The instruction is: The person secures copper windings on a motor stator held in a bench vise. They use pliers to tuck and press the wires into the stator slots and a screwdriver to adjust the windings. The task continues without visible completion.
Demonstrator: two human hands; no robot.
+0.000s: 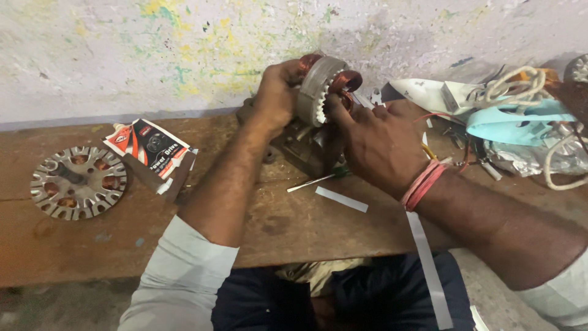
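**Wound stator held up between two hands**

A motor stator (321, 89), a toothed steel ring wound with copper coils, is held tilted above the wooden bench (294, 227). Its outer rim is clasped by the left hand (275, 98), fingers wrapped around it. The right hand (376, 144) is pressed to the ring's open face, fingertips pinched at a coil. The laminated core is judged heavy and stiff; the enamelled windings are judged fragile, so the steel rim is the safer hold. Far left of the stator, a flat slotted disc (78, 182) lies on the bench.
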